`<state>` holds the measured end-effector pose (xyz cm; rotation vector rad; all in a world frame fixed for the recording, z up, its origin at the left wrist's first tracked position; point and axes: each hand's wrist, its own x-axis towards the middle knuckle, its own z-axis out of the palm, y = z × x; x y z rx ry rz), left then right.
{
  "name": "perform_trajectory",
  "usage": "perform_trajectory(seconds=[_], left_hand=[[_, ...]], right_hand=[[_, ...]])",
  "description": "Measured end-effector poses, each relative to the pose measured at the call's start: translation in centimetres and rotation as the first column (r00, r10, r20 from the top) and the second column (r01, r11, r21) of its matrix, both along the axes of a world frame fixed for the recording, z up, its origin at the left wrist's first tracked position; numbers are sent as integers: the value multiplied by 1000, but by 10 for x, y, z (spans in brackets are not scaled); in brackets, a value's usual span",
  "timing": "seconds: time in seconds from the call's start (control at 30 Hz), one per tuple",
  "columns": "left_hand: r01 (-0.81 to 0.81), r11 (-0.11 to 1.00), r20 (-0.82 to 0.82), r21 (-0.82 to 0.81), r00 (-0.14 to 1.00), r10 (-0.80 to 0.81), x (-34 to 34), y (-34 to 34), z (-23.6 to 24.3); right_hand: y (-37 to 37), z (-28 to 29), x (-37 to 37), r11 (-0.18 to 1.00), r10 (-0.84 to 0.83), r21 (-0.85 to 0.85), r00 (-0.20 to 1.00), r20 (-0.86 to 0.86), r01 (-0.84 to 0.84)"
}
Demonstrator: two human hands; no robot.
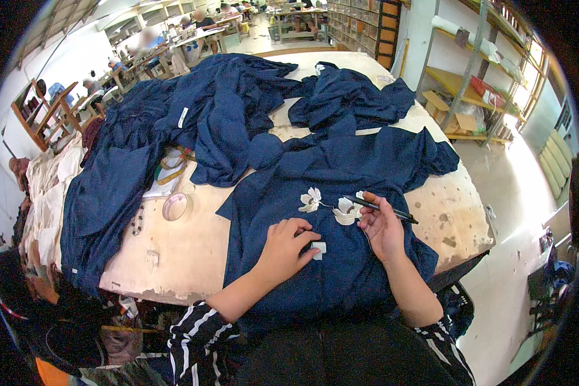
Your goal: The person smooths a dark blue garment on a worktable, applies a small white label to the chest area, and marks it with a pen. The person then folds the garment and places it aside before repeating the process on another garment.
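A dark navy garment [273, 212] lies spread on the table in front of me. Two white flower-shaped appliqués are on it: a smaller flower [311, 200] and a larger flower [346, 212]. My right hand [384, 233] is closed around a slim black pen [397, 213], held sideways just beside the larger flower, palm partly turned up. My left hand [283, 249] rests on the cloth with bent fingers apart and seems to hold nothing. By its thumb and fingertips is a small white tag [318, 250]; whether they touch it, I cannot tell.
More navy garments [222, 109] pile up across the pale wooden table [167, 257]. A tape roll [175, 206] and a yellow measuring tape [175, 168] lie left. Cream cloth [51, 199] hangs at the left edge. Shelves [463, 83] stand right; people work at far tables.
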<state>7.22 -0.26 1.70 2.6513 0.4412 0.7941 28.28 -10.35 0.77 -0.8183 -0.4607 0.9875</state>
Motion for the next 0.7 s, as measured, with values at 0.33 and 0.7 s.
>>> perform_trajectory(seconds=[0.33,0.7], left_hand=[[-70,998,29,-3,997,70,-2,-2,3],[-38,998,-208,-54,978,26,-16,-20,5]], right_hand=[[-8,-15,-16,996,-37,88,767,640,-25],[8,29,-42,973,226,-225,-14,974,55]])
